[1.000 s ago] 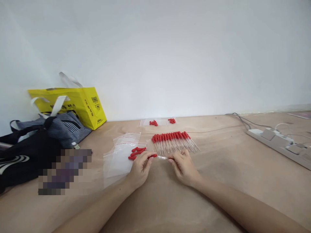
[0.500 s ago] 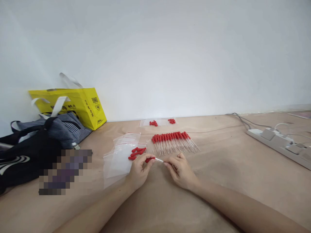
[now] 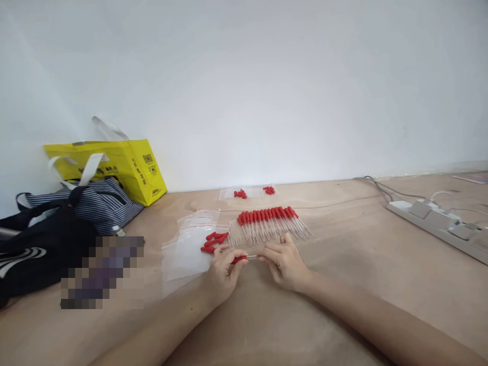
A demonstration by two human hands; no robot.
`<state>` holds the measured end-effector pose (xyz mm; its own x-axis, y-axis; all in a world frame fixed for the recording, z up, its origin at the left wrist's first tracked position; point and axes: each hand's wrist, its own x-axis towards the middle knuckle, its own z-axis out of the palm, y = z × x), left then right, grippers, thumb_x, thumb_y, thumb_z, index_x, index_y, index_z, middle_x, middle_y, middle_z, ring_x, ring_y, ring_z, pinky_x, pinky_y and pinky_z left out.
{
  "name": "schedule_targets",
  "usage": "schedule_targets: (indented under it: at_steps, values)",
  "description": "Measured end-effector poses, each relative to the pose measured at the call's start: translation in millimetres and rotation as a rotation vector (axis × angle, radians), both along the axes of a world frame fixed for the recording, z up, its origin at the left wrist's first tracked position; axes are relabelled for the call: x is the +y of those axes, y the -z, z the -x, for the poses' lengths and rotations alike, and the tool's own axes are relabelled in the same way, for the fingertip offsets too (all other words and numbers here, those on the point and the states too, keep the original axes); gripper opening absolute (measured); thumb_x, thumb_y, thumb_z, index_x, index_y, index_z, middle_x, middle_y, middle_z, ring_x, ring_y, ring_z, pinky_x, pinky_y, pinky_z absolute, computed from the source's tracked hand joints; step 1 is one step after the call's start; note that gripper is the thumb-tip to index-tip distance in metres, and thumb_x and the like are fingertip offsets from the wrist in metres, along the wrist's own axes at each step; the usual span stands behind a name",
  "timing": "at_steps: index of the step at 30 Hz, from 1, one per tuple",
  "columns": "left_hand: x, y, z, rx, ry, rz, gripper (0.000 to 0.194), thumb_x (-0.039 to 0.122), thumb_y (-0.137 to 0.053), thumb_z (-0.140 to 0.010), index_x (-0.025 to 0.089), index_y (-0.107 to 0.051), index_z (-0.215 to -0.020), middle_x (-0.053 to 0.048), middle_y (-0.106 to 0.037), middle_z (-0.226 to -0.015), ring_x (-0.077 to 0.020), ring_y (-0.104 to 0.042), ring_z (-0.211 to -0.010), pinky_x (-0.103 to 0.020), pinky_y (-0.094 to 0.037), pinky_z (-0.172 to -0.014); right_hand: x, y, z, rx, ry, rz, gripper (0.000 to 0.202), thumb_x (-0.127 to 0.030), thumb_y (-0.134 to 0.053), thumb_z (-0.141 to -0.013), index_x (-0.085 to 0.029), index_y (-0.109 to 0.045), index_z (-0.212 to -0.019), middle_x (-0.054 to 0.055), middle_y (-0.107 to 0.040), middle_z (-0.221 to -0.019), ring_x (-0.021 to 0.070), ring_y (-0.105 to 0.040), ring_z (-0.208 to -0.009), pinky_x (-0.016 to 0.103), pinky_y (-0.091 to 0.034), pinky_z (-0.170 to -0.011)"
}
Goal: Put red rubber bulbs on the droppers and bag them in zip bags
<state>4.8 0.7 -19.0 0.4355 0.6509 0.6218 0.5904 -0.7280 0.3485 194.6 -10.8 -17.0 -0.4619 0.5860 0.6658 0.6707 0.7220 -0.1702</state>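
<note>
Between finger and thumb, my left hand (image 3: 224, 273) pinches a red rubber bulb (image 3: 239, 259). A thin clear tube (image 3: 252, 257) runs from the bulb to the fingers of my right hand (image 3: 285, 264), closed on its other end. Just beyond the hands lies a row of red-topped clear droppers (image 3: 269, 221), side by side. Several loose red bulbs (image 3: 216, 238) rest on clear plastic bags (image 3: 186, 254) left of the row, and a few bare tubes (image 3: 234, 234) lie at the row's left end.
Near the wall is another clear bag (image 3: 253, 192) with red bulbs. A yellow bag (image 3: 147, 178), a striped bag (image 3: 110, 208) and a black bag (image 3: 41, 259) stand at left. A white power strip (image 3: 438, 226) with plugs and cables lies at right.
Both hands have shifted slightly, and the held bulb and tube sit a little lower and more level. My left hand's fingers now cover the bulb differently.
</note>
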Motion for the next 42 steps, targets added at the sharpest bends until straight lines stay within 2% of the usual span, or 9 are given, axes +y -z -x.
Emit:
schedule_targets:
  at_steps: [6,13,17,20,23,30,42]
  values:
    - [-1.1,-0.6,-1.5,0.013,0.042,0.03,0.013,0.023,-0.044,-0.081,0.019,-0.055,-0.076,0.002,-0.066,-0.067,-0.0126,-0.059,-0.06,-0.038,-0.034,-0.083,-0.4,2.9,5.8,0.011,-0.029,0.056,0.021,-0.015,-0.036,-0.081,-0.018,-0.057,-0.081,-0.001,-0.056,-0.063,0.0105,-0.039,-0.053,0.028,-0.018,-0.062]
    - [15.8,-7.2,8.8,0.079,0.038,0.072,0.015,0.03,-0.047,-0.081,0.023,-0.061,-0.082,0.0,-0.068,-0.075,-0.0161,-0.059,-0.071,-0.036,-0.034,-0.079,6.6,-0.6,3.9,-0.121,0.016,0.112,0.018,-0.018,-0.04,-0.084,-0.018,-0.058,-0.085,0.003,-0.06,-0.076,0.0136,-0.048,-0.068,0.029,-0.021,-0.065]
    - [25.3,-13.2,25.3,0.108,-0.116,0.063,0.027,0.036,-0.054,-0.075,0.024,-0.058,-0.099,-0.005,-0.064,-0.094,-0.0225,-0.054,-0.09,-0.041,-0.03,-0.083,14.5,0.9,3.7,-0.102,0.101,0.185,0.015,-0.017,-0.045,-0.081,-0.019,-0.06,-0.081,0.004,-0.061,-0.079,0.0169,-0.05,-0.079,0.029,-0.026,-0.068]
    - [30.3,-18.5,41.5,0.183,-0.19,0.101,0.027,0.038,-0.058,-0.071,0.024,-0.059,-0.095,-0.005,-0.061,-0.097,-0.0248,-0.052,-0.093,-0.044,-0.028,-0.084,28.2,-0.1,11.2,0.049,0.255,0.365,0.016,-0.017,-0.044,-0.081,-0.018,-0.059,-0.086,0.003,-0.062,-0.08,0.0148,-0.054,-0.076,0.025,-0.031,-0.066]
    - [32.9,-21.6,55.5,0.309,-0.105,0.125,0.02,0.037,-0.059,-0.067,0.024,-0.06,-0.083,-0.003,-0.058,-0.093,-0.0235,-0.051,-0.091,-0.043,-0.027,-0.084,44.2,-4.5,28.1,0.121,0.42,0.438,0.022,-0.017,-0.044,-0.079,-0.015,-0.052,-0.099,0.004,-0.063,-0.079,0.0149,-0.056,-0.072,0.025,-0.032,-0.063]
    - [36.6,-21.6,65.9,0.399,-0.028,0.14,0.013,0.026,-0.051,-0.073,0.025,-0.058,-0.083,-0.002,-0.057,-0.09,-0.0205,-0.049,-0.089,-0.04,-0.026,-0.082,67.4,-10.3,73.9,0.083,0.597,0.464,0.016,-0.016,-0.045,-0.074,-0.016,-0.053,-0.088,0.006,-0.065,-0.078,0.0197,-0.058,-0.077,0.032,-0.026,-0.073]
    - [36.6,-22.6,62.4,0.386,0.037,0.149,0.013,0.029,-0.045,-0.081,0.023,-0.057,-0.079,-0.001,-0.062,-0.086,-0.0174,-0.053,-0.085,-0.036,-0.026,-0.084,75.4,-10.7,81.5,-0.015,0.611,0.495,0.022,-0.025,-0.045,-0.076,-0.017,-0.064,-0.084,0.011,-0.064,-0.092,0.0224,-0.055,-0.088,0.036,-0.025,-0.077]
